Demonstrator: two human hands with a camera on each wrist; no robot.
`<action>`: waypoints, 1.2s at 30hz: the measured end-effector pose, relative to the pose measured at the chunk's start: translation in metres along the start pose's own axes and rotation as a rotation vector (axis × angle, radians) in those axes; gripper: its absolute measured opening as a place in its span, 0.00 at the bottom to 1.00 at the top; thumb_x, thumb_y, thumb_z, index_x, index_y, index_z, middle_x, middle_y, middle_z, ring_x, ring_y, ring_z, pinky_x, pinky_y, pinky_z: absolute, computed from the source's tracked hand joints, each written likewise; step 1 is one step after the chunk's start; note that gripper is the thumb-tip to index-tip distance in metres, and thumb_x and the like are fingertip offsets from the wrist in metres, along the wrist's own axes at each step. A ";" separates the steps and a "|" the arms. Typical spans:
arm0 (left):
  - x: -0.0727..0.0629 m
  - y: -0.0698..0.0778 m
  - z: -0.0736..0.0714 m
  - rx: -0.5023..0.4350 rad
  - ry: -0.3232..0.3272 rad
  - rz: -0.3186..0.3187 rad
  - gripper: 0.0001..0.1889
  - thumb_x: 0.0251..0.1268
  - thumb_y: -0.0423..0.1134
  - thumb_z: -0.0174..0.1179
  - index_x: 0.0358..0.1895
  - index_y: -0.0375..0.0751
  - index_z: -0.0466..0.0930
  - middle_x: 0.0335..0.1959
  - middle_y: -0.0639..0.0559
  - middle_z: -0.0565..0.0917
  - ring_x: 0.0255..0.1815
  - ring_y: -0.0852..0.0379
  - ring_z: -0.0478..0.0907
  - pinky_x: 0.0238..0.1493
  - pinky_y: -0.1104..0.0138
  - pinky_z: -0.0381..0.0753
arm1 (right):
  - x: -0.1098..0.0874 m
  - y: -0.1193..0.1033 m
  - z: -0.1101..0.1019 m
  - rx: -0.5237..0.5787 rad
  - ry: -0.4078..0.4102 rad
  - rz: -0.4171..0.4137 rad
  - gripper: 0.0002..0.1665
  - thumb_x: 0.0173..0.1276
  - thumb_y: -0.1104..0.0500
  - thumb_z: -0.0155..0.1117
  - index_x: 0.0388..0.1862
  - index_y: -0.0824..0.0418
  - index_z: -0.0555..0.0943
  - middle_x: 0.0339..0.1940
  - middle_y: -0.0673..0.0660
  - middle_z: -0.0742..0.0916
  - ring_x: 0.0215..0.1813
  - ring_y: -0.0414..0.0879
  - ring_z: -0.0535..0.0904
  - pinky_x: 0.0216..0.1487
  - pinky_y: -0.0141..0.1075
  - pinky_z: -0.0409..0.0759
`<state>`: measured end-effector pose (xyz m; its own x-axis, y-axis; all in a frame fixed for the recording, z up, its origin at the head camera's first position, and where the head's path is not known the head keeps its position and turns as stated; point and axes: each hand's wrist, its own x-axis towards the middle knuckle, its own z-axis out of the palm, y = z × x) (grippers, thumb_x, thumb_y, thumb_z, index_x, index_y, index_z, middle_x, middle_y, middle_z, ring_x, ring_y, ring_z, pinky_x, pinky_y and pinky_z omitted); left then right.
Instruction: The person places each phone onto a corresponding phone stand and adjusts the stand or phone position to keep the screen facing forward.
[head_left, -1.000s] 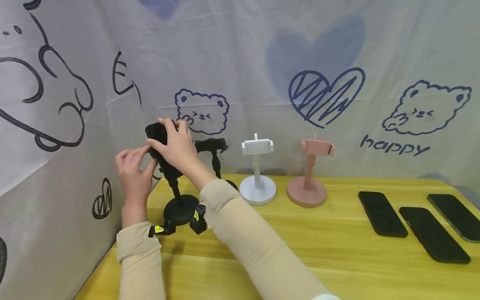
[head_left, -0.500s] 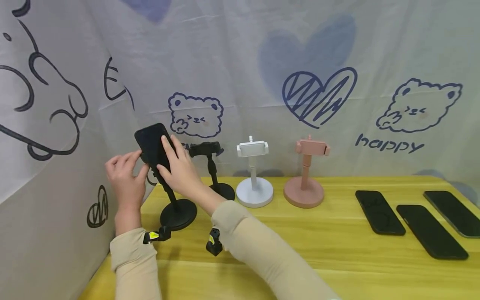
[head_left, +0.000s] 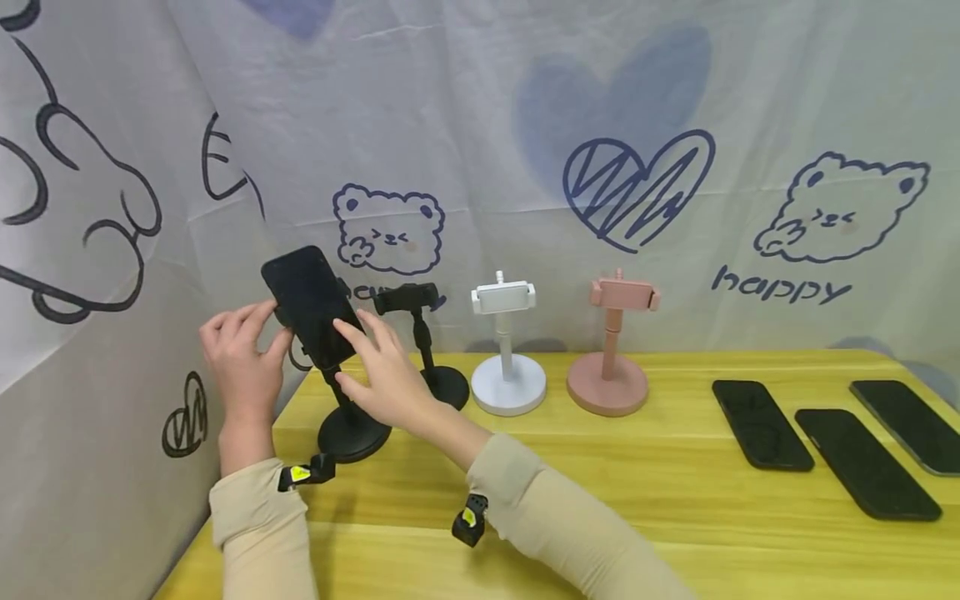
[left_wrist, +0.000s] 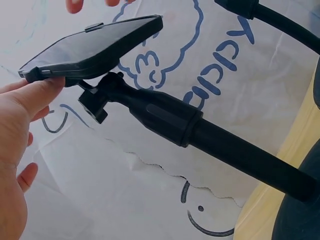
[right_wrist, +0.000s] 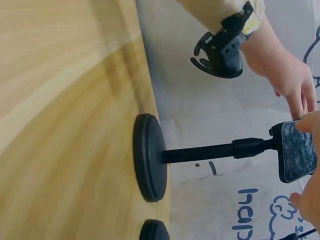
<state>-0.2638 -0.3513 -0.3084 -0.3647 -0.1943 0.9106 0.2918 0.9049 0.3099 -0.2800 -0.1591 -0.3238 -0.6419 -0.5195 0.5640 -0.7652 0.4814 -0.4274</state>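
Note:
A black smartphone (head_left: 311, 304) sits tilted in the clamp of a black phone stand (head_left: 354, 433), its dark screen facing up toward me. My left hand (head_left: 243, 358) pinches the clamp's left side at the phone's edge; the left wrist view shows the thumb (left_wrist: 42, 95) against it. Over the phone's lower right, my right hand (head_left: 390, 379) has its fingers spread and loosely bent. In the left wrist view, right fingertips (left_wrist: 75, 5) hover slightly apart from the phone. The right wrist view shows the stand's pole (right_wrist: 200, 153) and round base (right_wrist: 150, 157).
A second black stand (head_left: 423, 333), a white stand (head_left: 510, 383) and a pink stand (head_left: 609, 383) line the table's back. Three dark phones (head_left: 761, 425) lie at the right of the yellow wooden table (head_left: 637, 492). A printed cloth (head_left: 510, 167) hangs behind.
The phone has tilted back, so its screen now faces upward more. My right hand has moved down and right, its fingers coming off the phone. My left hand stays at the clamp.

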 end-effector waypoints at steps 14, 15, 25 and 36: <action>0.008 0.012 -0.010 0.076 -0.146 -0.089 0.18 0.57 0.29 0.67 0.53 0.33 0.82 0.52 0.33 0.81 0.56 0.33 0.67 0.62 0.43 0.61 | -0.040 0.019 -0.027 -0.039 0.019 -0.092 0.39 0.69 0.51 0.62 0.76 0.46 0.59 0.75 0.57 0.66 0.75 0.52 0.65 0.65 0.48 0.74; 0.009 0.013 -0.011 0.082 -0.156 -0.095 0.18 0.57 0.29 0.67 0.53 0.33 0.82 0.52 0.33 0.81 0.56 0.33 0.67 0.61 0.42 0.61 | -0.042 0.019 -0.029 -0.034 0.025 -0.100 0.39 0.69 0.51 0.62 0.76 0.47 0.60 0.75 0.57 0.66 0.74 0.53 0.65 0.65 0.49 0.75; 0.015 0.025 -0.028 0.159 -0.259 -0.163 0.20 0.56 0.35 0.70 0.54 0.37 0.82 0.55 0.34 0.80 0.60 0.35 0.66 0.59 0.39 0.61 | -0.061 0.026 -0.044 0.007 0.111 -0.167 0.40 0.65 0.54 0.66 0.74 0.50 0.63 0.72 0.58 0.69 0.72 0.53 0.68 0.62 0.48 0.77; 0.018 0.030 -0.041 0.173 -0.313 -0.204 0.19 0.59 0.38 0.68 0.55 0.40 0.82 0.57 0.36 0.79 0.63 0.35 0.63 0.60 0.39 0.59 | -0.085 0.034 -0.070 0.009 0.047 -0.146 0.43 0.66 0.54 0.66 0.76 0.47 0.59 0.73 0.56 0.68 0.73 0.51 0.67 0.68 0.48 0.72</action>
<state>-0.2255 -0.3434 -0.2719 -0.6590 -0.2760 0.6996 0.0423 0.9152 0.4009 -0.2477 -0.0491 -0.3372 -0.5206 -0.5501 0.6530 -0.8510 0.3963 -0.3446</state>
